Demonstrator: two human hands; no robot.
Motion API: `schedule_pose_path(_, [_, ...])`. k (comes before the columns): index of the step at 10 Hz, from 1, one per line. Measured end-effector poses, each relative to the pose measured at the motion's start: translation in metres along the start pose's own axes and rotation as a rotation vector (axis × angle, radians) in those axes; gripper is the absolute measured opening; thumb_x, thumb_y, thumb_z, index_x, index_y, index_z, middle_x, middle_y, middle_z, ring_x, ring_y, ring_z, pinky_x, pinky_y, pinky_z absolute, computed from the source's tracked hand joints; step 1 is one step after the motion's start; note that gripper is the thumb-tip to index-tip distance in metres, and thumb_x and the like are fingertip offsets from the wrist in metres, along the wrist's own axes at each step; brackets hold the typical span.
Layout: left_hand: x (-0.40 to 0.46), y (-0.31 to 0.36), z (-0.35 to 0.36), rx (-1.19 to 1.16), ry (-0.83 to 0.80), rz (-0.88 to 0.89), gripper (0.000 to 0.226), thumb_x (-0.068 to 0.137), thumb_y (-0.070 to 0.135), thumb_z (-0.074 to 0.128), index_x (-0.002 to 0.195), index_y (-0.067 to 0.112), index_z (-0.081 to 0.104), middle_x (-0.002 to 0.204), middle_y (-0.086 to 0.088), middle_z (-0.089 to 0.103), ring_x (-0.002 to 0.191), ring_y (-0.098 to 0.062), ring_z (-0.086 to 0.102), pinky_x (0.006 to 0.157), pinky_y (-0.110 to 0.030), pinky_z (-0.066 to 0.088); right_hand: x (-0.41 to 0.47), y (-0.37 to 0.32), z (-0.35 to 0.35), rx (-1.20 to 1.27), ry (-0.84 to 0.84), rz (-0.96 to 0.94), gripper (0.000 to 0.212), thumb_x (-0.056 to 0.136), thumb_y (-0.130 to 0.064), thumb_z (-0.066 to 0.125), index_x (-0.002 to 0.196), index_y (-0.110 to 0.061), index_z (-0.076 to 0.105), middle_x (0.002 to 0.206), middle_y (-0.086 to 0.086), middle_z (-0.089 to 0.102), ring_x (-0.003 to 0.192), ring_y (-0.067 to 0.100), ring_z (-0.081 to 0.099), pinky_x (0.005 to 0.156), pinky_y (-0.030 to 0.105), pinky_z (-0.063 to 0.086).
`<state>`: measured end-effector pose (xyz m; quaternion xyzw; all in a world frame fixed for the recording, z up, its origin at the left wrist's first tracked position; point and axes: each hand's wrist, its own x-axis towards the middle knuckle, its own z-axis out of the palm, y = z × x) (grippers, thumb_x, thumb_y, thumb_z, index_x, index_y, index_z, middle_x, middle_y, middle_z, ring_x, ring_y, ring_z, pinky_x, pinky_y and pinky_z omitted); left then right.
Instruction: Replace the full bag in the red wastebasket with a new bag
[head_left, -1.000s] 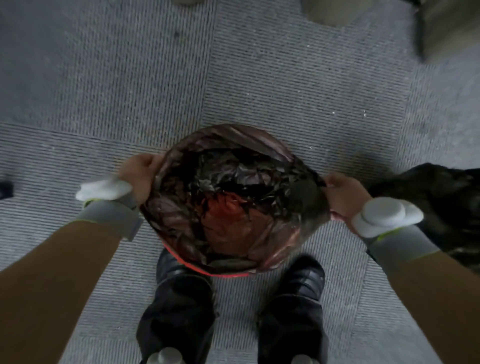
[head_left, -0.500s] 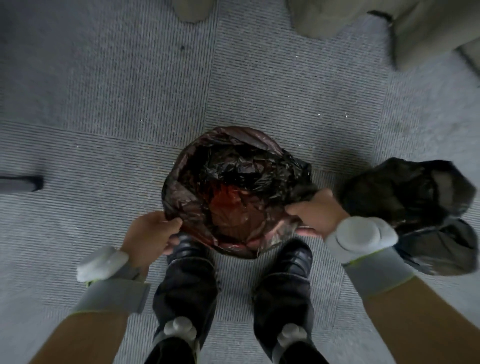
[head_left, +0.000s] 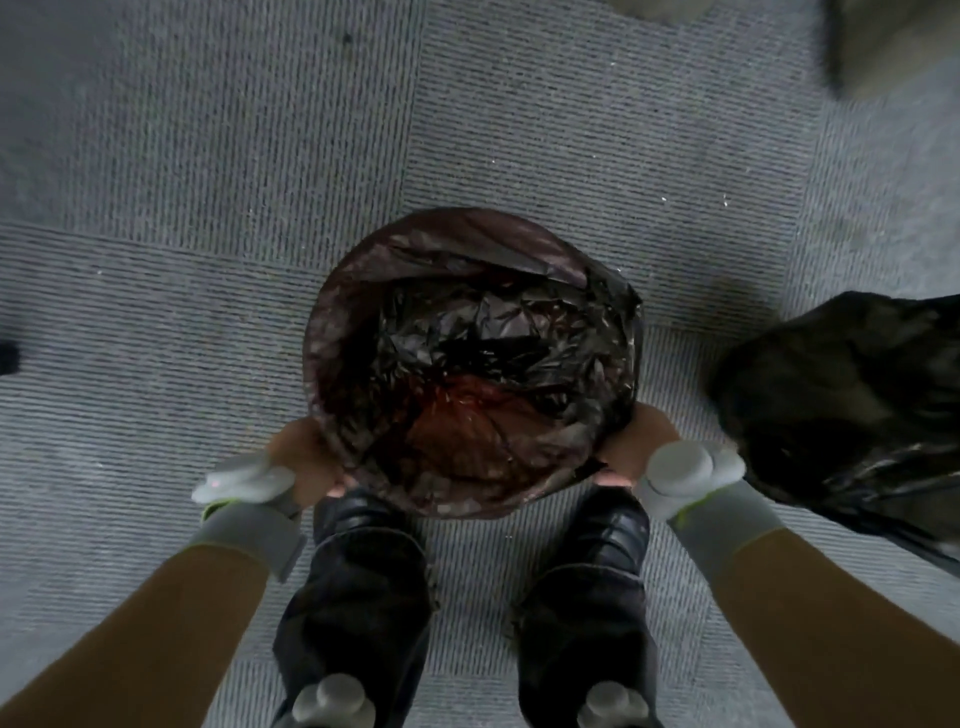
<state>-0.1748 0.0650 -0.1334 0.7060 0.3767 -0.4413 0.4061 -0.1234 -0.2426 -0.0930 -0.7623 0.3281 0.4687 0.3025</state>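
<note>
Both hands are pressed against the near sides of the red wastebasket (head_left: 470, 364), seen from directly above. At the lower left of the rim the left hand (head_left: 306, 457) is cupped against the basket's wall, and at the lower right the right hand (head_left: 636, 447) is set against it the same way; the fingers are hidden under the rim, so whether each grip is closed on the plastic or only resting against it cannot be told. A grey band with a white tracker is worn on each wrist.

The wastebasket is stood on grey ribbed carpet (head_left: 208, 208), just in front of two black shoes (head_left: 363, 525). It is lined with a thin dark new bag (head_left: 483, 332), whose edge is folded outward over the round rim. Inside, the plastic is crumpled loosely, and the red of the basket is seen through it near the bottom.

To the right, close beside the right wrist and apart from the basket, a bulging black full bag (head_left: 852, 405) is lying on the carpet, partly cut off by the picture's edge.
</note>
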Motion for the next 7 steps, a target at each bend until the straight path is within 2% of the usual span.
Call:
schedule_pose_path(1, [0.004,0.005,-0.011,0.094,0.044,0.108,0.042,0.077,-0.007,0.061,0.067,0.030,0.044,0.076,-0.011,0.063,0.045,0.020,0.052,0.042,-0.007,0.042,0.001,-0.002,-0.005,0.130,-0.092,0.048,0.032,0.083,0.006,0.054,0.068,-0.021,0.045,0.100,0.013,0.053,0.072,0.019,0.056,0.069,0.031,0.054])
schedule_pose_path(2, [-0.007,0.033,-0.034,-0.135,0.255,0.269,0.031,0.089,-0.003,0.043,0.074,0.024,0.049,0.088,-0.022,0.056,0.052,-0.005,0.060,0.042,-0.016,0.041,-0.011,-0.015,-0.026,0.278,0.053,0.043,0.018,0.080,0.002,0.053,0.075,-0.015,0.051,0.104,0.014,0.054,0.084,0.025,0.055,0.087,0.039,0.047])
schedule_pose_path(3, [-0.033,0.074,-0.048,-0.363,0.468,0.393,0.014,0.087,0.024,0.045,0.097,0.024,0.055,0.101,-0.009,0.061,0.087,-0.023,0.059,0.079,-0.035,0.048,-0.042,-0.043,-0.047,0.290,0.471,-0.029,0.053,0.076,-0.007,0.053,0.128,-0.015,0.046,0.133,0.010,0.050,0.116,0.029,0.051,0.103,0.044,0.040])
schedule_pose_path(4, [-0.061,0.110,-0.034,-0.228,0.354,0.451,0.040,0.084,0.051,0.043,0.111,0.025,0.057,0.113,-0.006,0.064,0.107,-0.023,0.057,0.099,-0.039,0.042,-0.072,-0.076,-0.042,0.325,0.609,-0.291,0.059,0.082,-0.016,0.051,0.139,-0.017,0.037,0.144,0.008,0.041,0.130,0.026,0.042,0.110,0.040,0.033])
schedule_pose_path(5, [-0.068,0.122,-0.017,-0.038,0.287,0.450,0.057,0.084,0.059,0.033,0.118,0.018,0.054,0.121,-0.014,0.061,0.117,-0.030,0.053,0.103,-0.041,0.037,-0.077,-0.094,-0.019,0.269,0.318,-0.379,0.055,0.088,-0.033,0.047,0.140,-0.021,0.036,0.147,0.004,0.042,0.133,0.023,0.041,0.107,0.029,0.029])
schedule_pose_path(6, [-0.062,0.123,-0.024,-0.029,0.245,0.349,0.054,0.092,0.053,0.027,0.128,0.020,0.051,0.139,-0.012,0.050,0.131,-0.031,0.042,0.111,-0.038,0.028,-0.066,-0.102,-0.019,0.155,0.199,-0.288,0.053,0.091,-0.044,0.043,0.139,-0.023,0.039,0.144,0.005,0.046,0.129,0.026,0.045,0.092,0.026,0.031])
schedule_pose_path(7, [-0.069,0.120,-0.040,0.049,0.239,0.314,0.060,0.090,0.059,0.025,0.125,0.020,0.054,0.135,-0.012,0.054,0.127,-0.033,0.045,0.107,-0.039,0.031,-0.069,-0.104,-0.038,0.079,0.154,-0.241,0.054,0.087,-0.044,0.050,0.137,-0.024,0.043,0.139,0.004,0.052,0.123,0.028,0.050,0.097,0.032,0.038])
